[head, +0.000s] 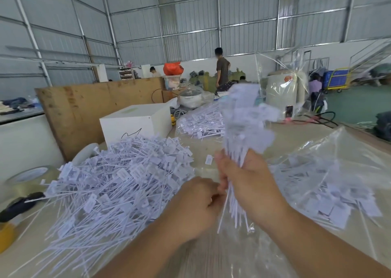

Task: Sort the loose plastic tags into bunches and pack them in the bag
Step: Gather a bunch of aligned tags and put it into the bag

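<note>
Presently: right hand [249, 182] clamped round an upright bunch of tags [243, 125], blurred at top. Left hand [196, 201] curled just beside the bunch's stems; grip on them cannot be told. Loose tags [118, 178] heaped left on worktop [203, 148]. Clear bag [330, 171] holding tags at right.

A big warehouse workshop — corrugated metal walls [190, 17] on steel framing rise high overhead. A long worktable [203, 150] carries heaps of white plastic tags [114, 180] — beyond it a plywood board [95, 104], a blue cart [336, 78], and workers [222, 68] among bundled goods.
</note>
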{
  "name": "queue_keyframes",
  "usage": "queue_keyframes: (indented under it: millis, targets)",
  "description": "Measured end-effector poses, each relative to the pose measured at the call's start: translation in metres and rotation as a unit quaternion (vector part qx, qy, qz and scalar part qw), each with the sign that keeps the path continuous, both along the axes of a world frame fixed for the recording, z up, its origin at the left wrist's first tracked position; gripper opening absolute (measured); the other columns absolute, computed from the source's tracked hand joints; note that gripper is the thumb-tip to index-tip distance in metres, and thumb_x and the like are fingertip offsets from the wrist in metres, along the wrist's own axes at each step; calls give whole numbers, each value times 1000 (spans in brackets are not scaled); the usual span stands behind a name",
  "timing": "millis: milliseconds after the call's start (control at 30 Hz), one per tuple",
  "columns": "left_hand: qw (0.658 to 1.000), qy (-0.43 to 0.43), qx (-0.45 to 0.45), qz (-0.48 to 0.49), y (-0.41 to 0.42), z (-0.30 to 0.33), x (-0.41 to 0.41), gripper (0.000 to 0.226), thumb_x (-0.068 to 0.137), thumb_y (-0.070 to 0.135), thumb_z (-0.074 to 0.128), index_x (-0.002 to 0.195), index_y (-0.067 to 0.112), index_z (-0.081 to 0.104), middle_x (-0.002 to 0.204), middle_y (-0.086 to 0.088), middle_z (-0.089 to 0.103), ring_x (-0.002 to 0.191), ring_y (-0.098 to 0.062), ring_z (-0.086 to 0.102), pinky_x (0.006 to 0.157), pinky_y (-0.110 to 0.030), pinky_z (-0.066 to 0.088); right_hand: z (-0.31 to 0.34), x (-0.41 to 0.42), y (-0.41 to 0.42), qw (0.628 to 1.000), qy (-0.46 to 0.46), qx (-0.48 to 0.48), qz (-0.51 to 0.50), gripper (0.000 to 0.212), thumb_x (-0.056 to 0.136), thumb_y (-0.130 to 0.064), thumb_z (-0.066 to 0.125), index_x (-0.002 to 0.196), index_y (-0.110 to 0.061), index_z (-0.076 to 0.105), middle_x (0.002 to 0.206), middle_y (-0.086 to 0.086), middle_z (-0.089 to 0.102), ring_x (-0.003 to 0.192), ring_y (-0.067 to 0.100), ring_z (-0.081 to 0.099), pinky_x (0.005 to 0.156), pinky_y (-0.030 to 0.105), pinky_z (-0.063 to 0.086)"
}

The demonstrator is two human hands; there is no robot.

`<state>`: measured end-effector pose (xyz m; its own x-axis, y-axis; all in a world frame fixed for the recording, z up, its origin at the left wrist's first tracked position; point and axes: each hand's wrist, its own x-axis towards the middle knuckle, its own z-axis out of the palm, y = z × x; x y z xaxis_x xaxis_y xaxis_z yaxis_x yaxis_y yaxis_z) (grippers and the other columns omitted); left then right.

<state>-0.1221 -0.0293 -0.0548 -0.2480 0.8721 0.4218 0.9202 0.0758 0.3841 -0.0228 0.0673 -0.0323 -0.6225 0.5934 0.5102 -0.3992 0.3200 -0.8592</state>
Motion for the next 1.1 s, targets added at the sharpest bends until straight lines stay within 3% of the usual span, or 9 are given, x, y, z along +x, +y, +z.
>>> queue_keyframes:
  millis: [100,200,267,400,667,800,933,1033,1100]
  targets:
    - [998,-37,-21,56,-5,4,-11,29,81,13,47,61,32,56,69,6,63,67,-8,61,67,-32,52,-17,-5,-6,995,-75,18,59,26,93,-6,59,68,0,58,54,4,54,51,12,52,56,24,44]
    - [989,-112,-17,91,-12,8,-18,36,88,10,50,71,38,67,72,12,68,66,-3,61,65,-26,49,-20,-6,-6,995,-83,-10,61,32,97,-15,56,67,-4,55,51,2,53,47,11,49,52,19,45]
    - [983,-167,-25,71,-14,12,-19,29,89,12,52,83,32,72,74,7,69,66,-8,61,64,-30,47,-13,-5,-4,996,-60,-47,51,32,97,-20,56,68,-6,56,53,7,53,47,16,50,48,24,47]
    - [969,-228,-90,-26,-20,19,-13,16,80,34,57,78,38,72,61,16,58,60,0,53,60,-14,41,1,-1,3,997,-13,-78,24,27,98,-21,53,79,-3,55,51,5,53,41,17,49,41,23,42]
    - [974,-186,-97,-83,-8,6,6,25,93,27,64,69,36,62,55,19,46,53,1,39,53,-16,32,5,0,12,975,54,-208,61,21,92,-24,63,77,-12,55,46,-1,37,39,13,31,37,23,32]
    - [980,-182,-68,-54,-10,6,2,8,83,39,69,81,35,62,63,19,51,57,-1,44,57,-18,36,7,1,12,973,57,-208,80,22,94,-24,61,76,-12,58,46,1,38,38,14,32,38,23,32]
    - [989,-105,-101,-12,-13,6,-2,48,66,61,71,108,50,53,77,19,52,68,2,50,71,-28,47,15,4,13,973,69,-202,90,24,92,-28,62,73,-14,61,45,0,36,37,13,28,37,22,30]
    - [994,-53,-90,-14,-6,6,11,23,71,59,72,82,54,53,69,20,53,57,0,47,59,-26,42,17,5,10,966,79,-220,107,26,92,-27,63,69,-15,62,45,-1,36,35,12,26,37,20,28]
    - [998,-27,-56,-14,-2,4,19,26,78,52,72,65,38,53,59,16,52,50,-4,44,50,-24,34,14,5,6,965,77,-226,112,24,91,-24,65,70,-14,61,44,0,37,34,12,28,37,19,28]
